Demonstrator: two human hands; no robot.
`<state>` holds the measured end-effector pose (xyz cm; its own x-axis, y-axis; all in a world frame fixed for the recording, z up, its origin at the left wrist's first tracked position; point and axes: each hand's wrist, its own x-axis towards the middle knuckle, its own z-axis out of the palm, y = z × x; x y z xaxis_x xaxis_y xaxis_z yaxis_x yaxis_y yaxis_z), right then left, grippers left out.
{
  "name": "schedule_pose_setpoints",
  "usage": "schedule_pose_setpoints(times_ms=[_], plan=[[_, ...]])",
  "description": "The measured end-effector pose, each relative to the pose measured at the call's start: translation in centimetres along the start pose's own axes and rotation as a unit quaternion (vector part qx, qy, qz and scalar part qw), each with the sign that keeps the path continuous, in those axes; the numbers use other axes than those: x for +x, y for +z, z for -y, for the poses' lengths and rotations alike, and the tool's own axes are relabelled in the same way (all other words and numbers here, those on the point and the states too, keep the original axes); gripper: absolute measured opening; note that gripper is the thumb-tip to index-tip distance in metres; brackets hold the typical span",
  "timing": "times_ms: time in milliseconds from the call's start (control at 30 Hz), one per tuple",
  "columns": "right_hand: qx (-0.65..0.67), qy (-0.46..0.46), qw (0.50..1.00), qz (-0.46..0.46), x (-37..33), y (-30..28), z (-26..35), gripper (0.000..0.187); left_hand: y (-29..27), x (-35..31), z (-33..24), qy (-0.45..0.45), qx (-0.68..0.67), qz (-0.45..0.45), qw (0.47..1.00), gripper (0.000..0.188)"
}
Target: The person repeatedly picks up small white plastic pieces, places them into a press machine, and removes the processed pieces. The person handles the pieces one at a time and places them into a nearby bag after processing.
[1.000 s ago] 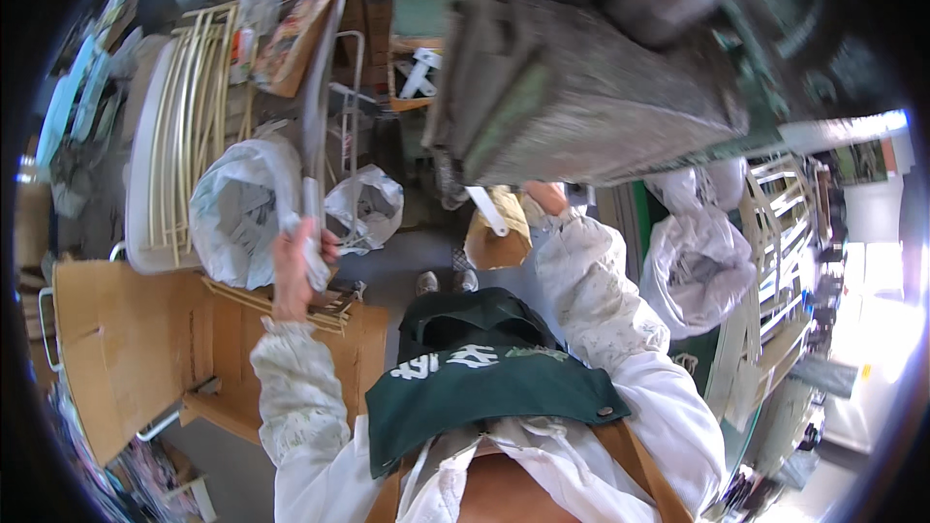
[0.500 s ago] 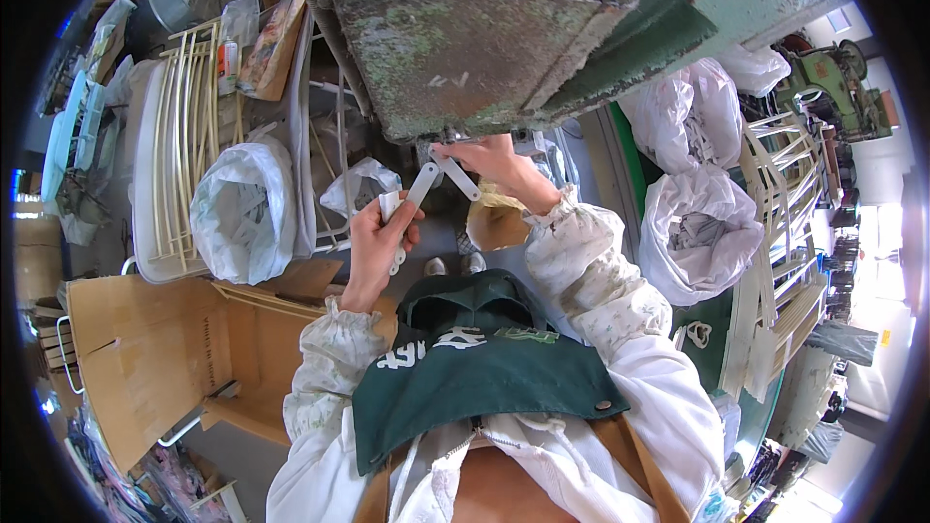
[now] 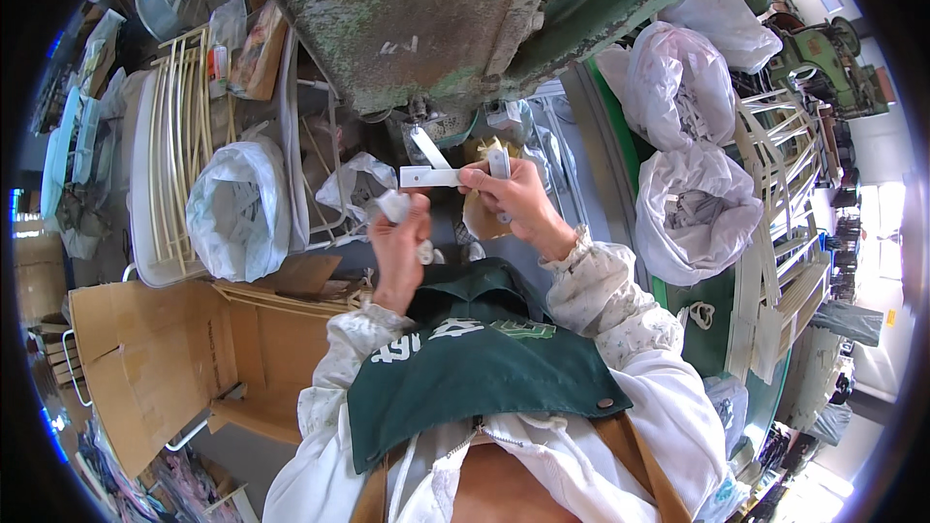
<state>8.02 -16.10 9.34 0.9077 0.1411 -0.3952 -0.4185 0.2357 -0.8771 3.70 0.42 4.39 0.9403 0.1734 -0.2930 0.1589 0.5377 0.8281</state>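
Note:
My right hand [image 3: 521,201] is closed, pinching a flat white bar [image 3: 431,176] that points left, with a hole near its end. Another white piece [image 3: 499,163] stands up from the same fingers. A slanting white strip [image 3: 426,147] runs from the pinched bar up to the machine's small metal tip; whether the two are joined I cannot tell. My left hand [image 3: 399,247], smeared by motion, is closed around white strips [image 3: 392,204], just below the bar's free end. The worn green machine [image 3: 417,29] hangs over both hands.
An open brown bag [image 3: 481,218] sits behind my right hand. White sacks of pale strips stand at left [image 3: 239,218] and right [image 3: 697,218]. An open cardboard box [image 3: 155,358] is at lower left, metal rods [image 3: 179,136] at upper left, and a slatted stack [image 3: 775,271] at right.
My right hand has come down and right from the machine's tip, carrying a white bar that has swung level. The left hand has shifted right and slightly down with its strips.

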Motion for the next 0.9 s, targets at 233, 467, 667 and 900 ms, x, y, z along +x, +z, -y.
schedule_pose_setpoints(times_ms=[233, 467, 667, 900], plan=[[-0.155, -0.084, 0.984, -0.002, -1.9, 2.4, -0.3, 0.021, 1.0, -0.2, -2.2, 0.014, 0.009, -0.024, 1.0, 0.021], [-0.24, -0.123, 0.963, 0.011, -0.6, 1.7, -0.3, 0.024, -0.6, 0.0, -3.4, -0.047, 0.01, 0.053, 0.997, 0.017], [-0.194, -0.161, 0.96, 0.123, 1.0, 2.1, -0.4, 0.017, -1.3, -0.9, -3.6, 0.041, 0.309, 0.188, 0.931, 0.016], [-0.243, -0.264, 0.932, 0.057, 1.5, 1.9, 1.2, 0.02, -2.4, -0.3, -4.3, -0.121, 0.109, 0.049, 0.985, 0.018]])
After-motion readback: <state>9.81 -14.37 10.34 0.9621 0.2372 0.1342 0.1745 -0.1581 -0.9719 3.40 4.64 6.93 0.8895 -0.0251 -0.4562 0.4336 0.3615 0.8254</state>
